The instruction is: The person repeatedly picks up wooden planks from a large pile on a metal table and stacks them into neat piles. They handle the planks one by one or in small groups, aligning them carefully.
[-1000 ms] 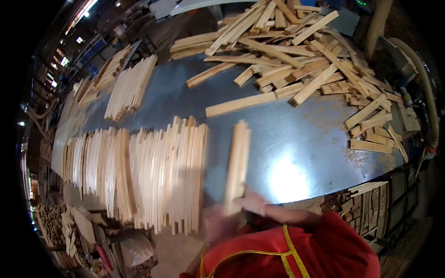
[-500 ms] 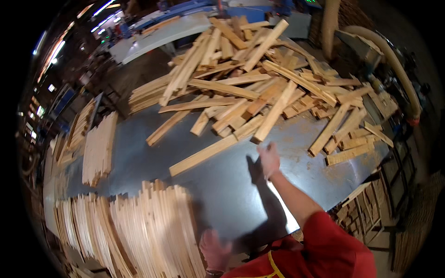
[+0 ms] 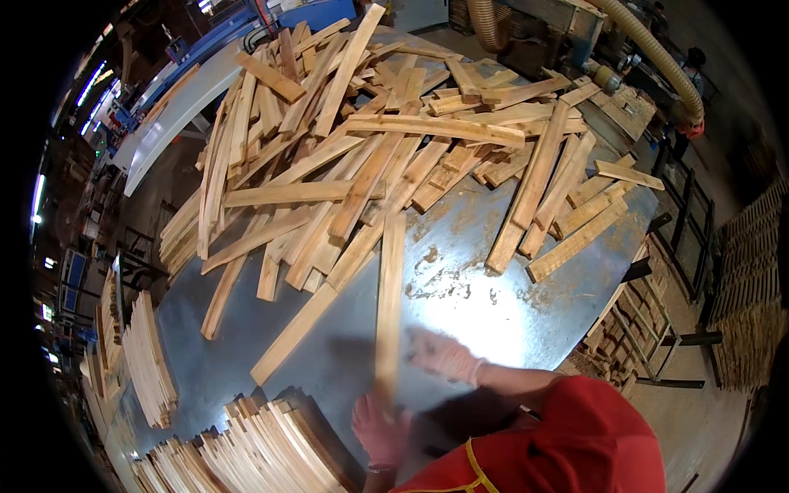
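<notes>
Dusty tabletop (image 3: 215, 370) under boards (image 3: 389, 300) — dim workshop (image 3: 699, 419)

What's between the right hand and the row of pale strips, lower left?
In the head view: the left hand and the near end of a plank, plus shadowed tabletop. Blur hides whether that hand's grip is closed.

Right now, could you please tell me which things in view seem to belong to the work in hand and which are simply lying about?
Seemingly part of the work:
plank, with the left hand at its near end and the right hand beside it
wood pile
row of sticks

Seemingly just lying about:
ribbed hose
slatted stack at far right
</notes>
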Available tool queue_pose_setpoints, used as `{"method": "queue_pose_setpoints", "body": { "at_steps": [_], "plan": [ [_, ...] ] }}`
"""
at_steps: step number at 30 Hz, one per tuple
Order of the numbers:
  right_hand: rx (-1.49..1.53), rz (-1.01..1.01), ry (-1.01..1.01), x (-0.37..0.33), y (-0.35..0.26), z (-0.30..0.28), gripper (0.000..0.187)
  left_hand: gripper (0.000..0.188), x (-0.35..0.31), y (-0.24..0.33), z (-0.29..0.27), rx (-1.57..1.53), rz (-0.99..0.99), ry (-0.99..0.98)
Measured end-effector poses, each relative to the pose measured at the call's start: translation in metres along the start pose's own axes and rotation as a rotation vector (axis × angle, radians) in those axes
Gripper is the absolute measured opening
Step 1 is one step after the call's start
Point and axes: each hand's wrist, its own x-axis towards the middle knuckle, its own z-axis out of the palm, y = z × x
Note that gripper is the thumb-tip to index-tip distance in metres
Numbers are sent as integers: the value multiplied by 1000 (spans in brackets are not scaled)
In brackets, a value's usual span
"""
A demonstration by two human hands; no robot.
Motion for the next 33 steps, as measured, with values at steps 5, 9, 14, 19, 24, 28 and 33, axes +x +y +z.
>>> {"method": "queue_pose_setpoints", "body": {
  "at_steps": [5,9,14,19,24,28,33],
  "plan": [
    [-596,-63,1026,82,2,-203,70,104,16,16,12,123,-40,-156],
    [-765,407,971,107,-17,-236,80,103,17,2,24,165,-58,-161],
    [-802,465,807,87,-3,-195,89,90,4,-9,23,34,-165,-188],
    [-40,-82,816,-11,21,-116,91,55,-62,-56,40,-875,-247,-225],
    [527,94,482,-131,25,60,109,53,-90,-22,-25,-1307,-331,-456],
    [-134,7,63,-187,84,164,103,54,-118,-20,-40,-1246,-382,-380],
    [-68,225,-569,-163,34,185,107,54,-181,-94,-16,-1504,-415,-271]
  ]
}}
